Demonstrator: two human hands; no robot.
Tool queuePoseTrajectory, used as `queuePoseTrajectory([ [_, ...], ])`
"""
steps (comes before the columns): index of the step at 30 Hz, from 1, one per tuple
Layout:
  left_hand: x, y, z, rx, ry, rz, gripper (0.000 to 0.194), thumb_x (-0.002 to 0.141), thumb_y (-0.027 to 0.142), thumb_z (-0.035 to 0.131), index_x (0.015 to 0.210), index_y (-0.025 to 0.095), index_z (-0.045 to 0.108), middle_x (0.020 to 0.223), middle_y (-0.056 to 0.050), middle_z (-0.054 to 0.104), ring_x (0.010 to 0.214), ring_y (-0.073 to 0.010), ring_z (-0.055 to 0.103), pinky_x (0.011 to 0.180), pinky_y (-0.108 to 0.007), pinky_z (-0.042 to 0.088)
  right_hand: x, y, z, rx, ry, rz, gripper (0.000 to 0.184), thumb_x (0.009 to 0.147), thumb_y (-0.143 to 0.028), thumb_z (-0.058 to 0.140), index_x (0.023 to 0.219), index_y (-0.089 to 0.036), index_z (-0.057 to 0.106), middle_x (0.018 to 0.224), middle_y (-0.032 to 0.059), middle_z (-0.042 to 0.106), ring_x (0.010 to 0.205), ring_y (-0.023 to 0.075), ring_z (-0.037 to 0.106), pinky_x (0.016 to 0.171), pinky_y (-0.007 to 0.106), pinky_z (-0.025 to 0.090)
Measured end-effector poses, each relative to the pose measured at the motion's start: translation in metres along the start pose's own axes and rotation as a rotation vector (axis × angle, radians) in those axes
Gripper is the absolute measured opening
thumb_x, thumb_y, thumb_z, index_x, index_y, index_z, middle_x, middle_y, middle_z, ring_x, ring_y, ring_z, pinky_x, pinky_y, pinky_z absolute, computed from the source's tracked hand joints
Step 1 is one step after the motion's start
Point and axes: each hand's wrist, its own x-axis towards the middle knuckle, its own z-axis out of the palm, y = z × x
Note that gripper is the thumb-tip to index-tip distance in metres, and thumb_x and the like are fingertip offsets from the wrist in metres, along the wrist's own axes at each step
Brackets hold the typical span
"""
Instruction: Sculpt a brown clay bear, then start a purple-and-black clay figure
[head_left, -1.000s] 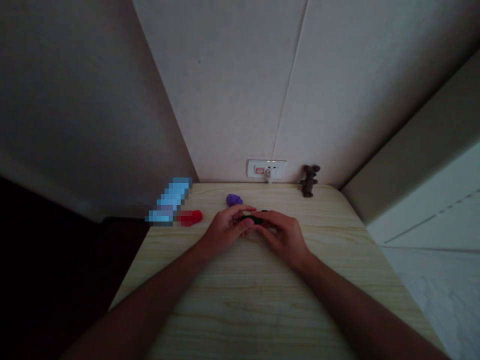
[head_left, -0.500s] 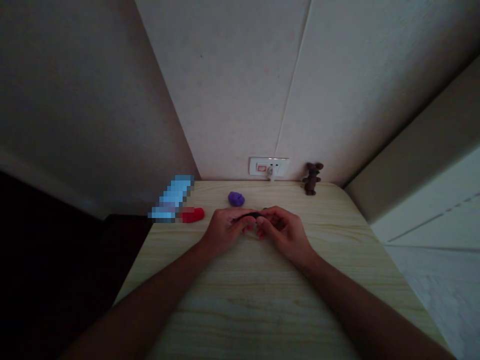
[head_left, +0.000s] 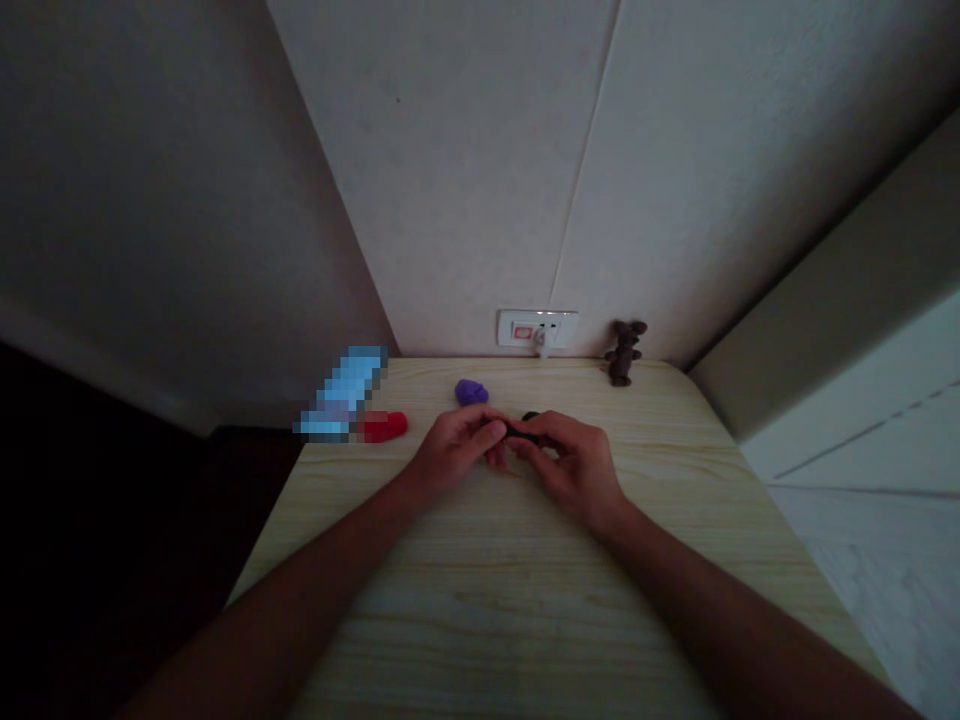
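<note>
A small strip of black modelling clay is held between my two hands above the table. My left hand pinches its left end between thumb and fingers. At the other end, the fingertips of my right hand are closed on the same strip. Just behind the right fingers shows the edge of another black lump, mostly hidden. A purple lump of clay lies beyond my left hand, and a red lump of clay is to its left.
A blurred-out phone-like bright rectangle is at the table's left edge. A dark brown clay figure stands at the back right by the wall. A socket panel with a plug sits low on the wall. The wooden table extends towards me.
My hands have drawn slightly apart, so more of the black strip shows between them. The black lump behind my right fingers is more visible. The other objects stay in place.
</note>
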Motion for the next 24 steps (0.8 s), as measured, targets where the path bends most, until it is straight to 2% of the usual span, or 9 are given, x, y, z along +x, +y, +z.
queuePoseTrajectory([
  [4,0.002,-0.001,0.001,-0.066,0.019,-0.018,0.047,0.082,0.056,0.08,0.098,0.012,0.077,0.069,-0.004,0.074,0.054,-0.0134,0.064,0.053,-0.024,0.05,-0.001,0.001,0.001,0.017,0.002,-0.002,0.016,0.09,-0.032,0.079,0.102,-0.022,0.082,0.088,0.0066,0.08,0.075,0.0196,0.074,0.071,0.031,0.061],
  [9,0.0,0.001,-0.003,-0.062,0.067,-0.014,0.032,0.084,0.044,0.082,0.09,0.013,0.08,0.065,-0.002,0.072,0.057,-0.0131,0.063,0.056,-0.023,0.049,-0.002,0.003,0.003,0.103,-0.064,0.08,0.042,0.082,-0.037,0.087,0.12,-0.023,0.077,0.101,0.0071,0.084,0.088,0.0237,0.081,0.082,0.035,0.066],
  [12,0.0,0.002,-0.005,-0.052,0.072,-0.013,0.027,0.083,0.038,0.082,0.094,0.014,0.082,0.068,-0.004,0.076,0.061,-0.0148,0.066,0.059,-0.024,0.05,-0.001,0.004,0.003,0.14,-0.063,0.147,0.033,0.087,-0.039,0.082,0.116,-0.023,0.079,0.101,0.0078,0.085,0.089,0.025,0.082,0.083,0.038,0.066],
  [15,-0.001,0.001,-0.004,-0.054,0.08,-0.011,0.025,0.082,0.035,0.083,0.096,0.014,0.083,0.077,-0.006,0.079,0.066,-0.016,0.069,0.062,-0.024,0.052,-0.001,0.006,0.004,0.147,-0.028,0.154,0.027,0.088,-0.039,0.081,0.111,-0.024,0.082,0.099,0.0079,0.085,0.086,0.0246,0.081,0.081,0.038,0.066],
  [19,-0.001,-0.002,-0.002,-0.081,0.088,0.004,0.03,0.082,0.041,0.083,0.098,0.015,0.08,0.086,-0.007,0.08,0.074,-0.0176,0.072,0.067,-0.026,0.055,0.001,0.008,0.005,0.194,0.018,0.152,0.025,0.085,-0.039,0.084,0.103,-0.023,0.082,0.099,0.0078,0.085,0.086,0.024,0.08,0.082,0.037,0.066],
  [24,0.0,-0.003,-0.001,-0.089,0.115,0.014,0.034,0.085,0.045,0.08,0.1,0.015,0.077,0.083,-0.006,0.079,0.074,-0.018,0.073,0.071,-0.028,0.057,0.002,0.011,0.005,0.252,0.057,0.128,0.026,0.081,-0.044,0.087,0.094,-0.023,0.078,0.092,0.0067,0.082,0.085,0.0229,0.079,0.082,0.037,0.066],
])
